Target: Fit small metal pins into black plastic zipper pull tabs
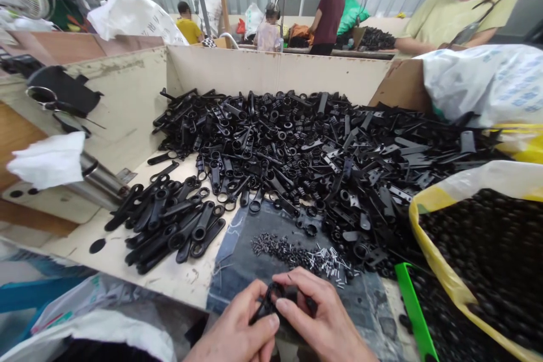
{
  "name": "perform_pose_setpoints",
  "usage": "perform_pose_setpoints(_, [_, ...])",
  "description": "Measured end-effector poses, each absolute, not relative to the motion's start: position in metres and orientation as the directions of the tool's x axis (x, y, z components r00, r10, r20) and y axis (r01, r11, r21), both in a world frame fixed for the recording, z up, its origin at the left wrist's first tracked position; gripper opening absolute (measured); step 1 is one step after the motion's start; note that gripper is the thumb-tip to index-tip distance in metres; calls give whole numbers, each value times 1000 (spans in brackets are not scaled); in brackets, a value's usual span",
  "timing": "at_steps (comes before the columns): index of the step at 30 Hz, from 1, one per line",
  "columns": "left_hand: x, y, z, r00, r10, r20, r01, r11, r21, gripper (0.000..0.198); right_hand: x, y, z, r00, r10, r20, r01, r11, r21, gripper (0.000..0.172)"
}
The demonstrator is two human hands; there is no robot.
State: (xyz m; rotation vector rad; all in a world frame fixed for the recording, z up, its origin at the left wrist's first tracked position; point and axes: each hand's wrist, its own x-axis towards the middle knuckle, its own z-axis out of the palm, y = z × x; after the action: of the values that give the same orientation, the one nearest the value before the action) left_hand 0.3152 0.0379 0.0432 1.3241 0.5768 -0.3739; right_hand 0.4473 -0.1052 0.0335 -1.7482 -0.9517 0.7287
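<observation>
Both my hands meet at the bottom centre over a dark cloth. My left hand and my right hand together pinch one small black plastic part with a ring end. Just beyond my fingers lies a small heap of tiny metal pins. A big pile of black plastic parts fills the workbench behind. To the left sits a smaller group of long black ring-ended arms.
A yellow-rimmed bag of small black round pieces stands at the right, with a green plastic piece beside it. White sacks lie at far right. Scissors and a metal cylinder are at left. Other people work in the background.
</observation>
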Motion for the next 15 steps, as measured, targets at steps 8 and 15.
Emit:
perform_pose_setpoints(8, [313, 33, 43, 772, 23, -635, 623, 170, 763, 44, 445, -104, 24, 456, 890, 8, 368, -180, -912, 27])
perform_pose_setpoints(15, [310, 30, 41, 746, -6, -666, 655, 187, 732, 54, 444, -109, 25, 449, 894, 9, 383, -184, -905, 24])
